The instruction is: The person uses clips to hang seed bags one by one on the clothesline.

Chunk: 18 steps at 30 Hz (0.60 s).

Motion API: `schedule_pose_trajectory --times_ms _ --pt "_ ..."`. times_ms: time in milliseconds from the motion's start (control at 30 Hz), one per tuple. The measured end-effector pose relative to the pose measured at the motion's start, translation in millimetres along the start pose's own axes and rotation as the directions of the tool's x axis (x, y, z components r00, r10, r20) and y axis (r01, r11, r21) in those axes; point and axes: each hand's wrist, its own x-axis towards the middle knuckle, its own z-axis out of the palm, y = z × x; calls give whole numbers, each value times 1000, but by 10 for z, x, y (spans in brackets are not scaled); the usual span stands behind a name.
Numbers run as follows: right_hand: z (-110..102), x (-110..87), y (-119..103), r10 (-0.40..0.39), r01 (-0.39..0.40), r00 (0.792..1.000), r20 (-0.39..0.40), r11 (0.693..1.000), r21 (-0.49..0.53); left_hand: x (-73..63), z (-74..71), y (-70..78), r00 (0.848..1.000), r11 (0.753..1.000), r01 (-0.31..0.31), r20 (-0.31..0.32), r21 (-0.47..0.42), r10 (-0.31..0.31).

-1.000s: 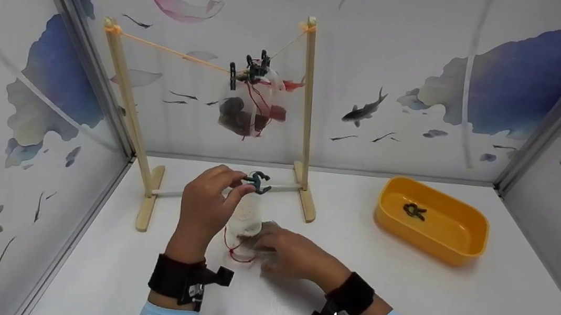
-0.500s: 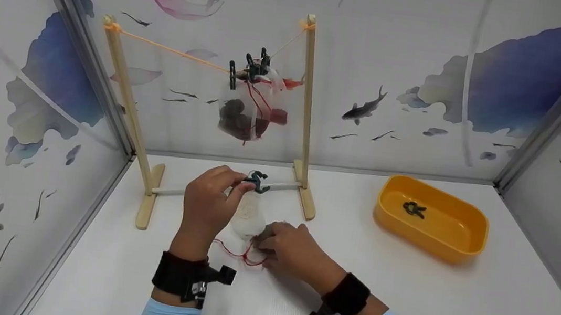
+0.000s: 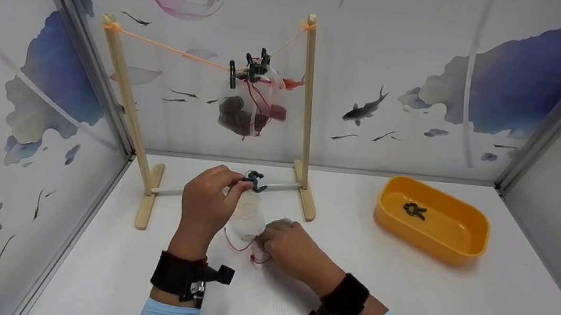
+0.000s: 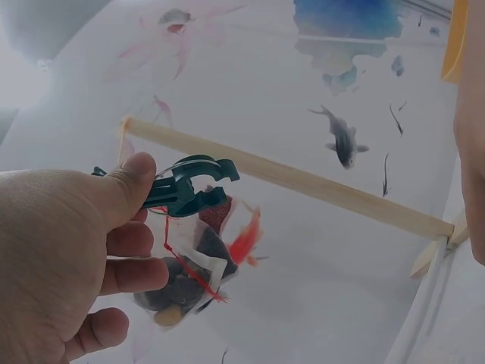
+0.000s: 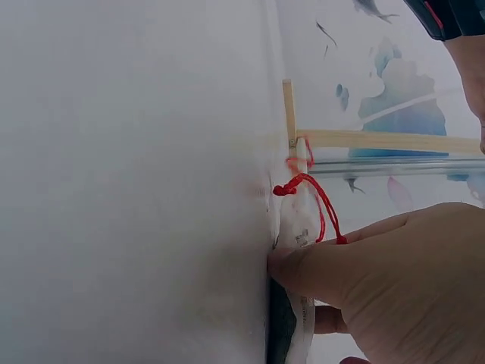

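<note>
My left hand point(image 3: 209, 199) pinches a dark green plastic clip point(image 4: 193, 186) between thumb and index finger, its mouth pointing away from the hand. Below and in front of it, a translucent white drawstring pouch point(image 3: 246, 219) lies on the table. Its red cord point(image 5: 307, 184) loops out over the tabletop. Thumb and fingers of my right hand point(image 3: 299, 252) grip the near right part of the pouch; something dark point(image 5: 281, 322) shows through there in the right wrist view. The fingers hide part of the pouch, and its contents cannot be made out.
Behind the hands stands a wooden frame point(image 3: 307, 113) with an orange string point(image 3: 171, 52). Several dark clips point(image 3: 256, 67) hold filled translucent pouches point(image 3: 248, 114) on the string. A yellow tray point(image 3: 450, 224) on the right contains one dark green clip point(image 3: 414, 210).
My right hand has shifted the near end of the pouch and its red cord a little to the right. The left hand, still pinching the clip, has hardly moved.
</note>
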Motion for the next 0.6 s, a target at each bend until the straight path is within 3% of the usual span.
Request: schedule_pose_trajectory --times_ms 167,300,400,600 --pt "-9 -15 107 49 -45 995 -82 997 55 4 -16 22 1000 1000 18 14 10 -18" --pt "-9 -24 214 162 -141 971 -177 982 124 11 -32 48 1000 1000 14 9 18 -14" --pt "-11 -30 284 257 -226 934 -247 963 149 15 -29 53 1000 1000 5 6 24 -5" --pt "-78 -45 413 434 -368 838 -331 897 244 7 -16 50 1000 999 11 13 41 -12"
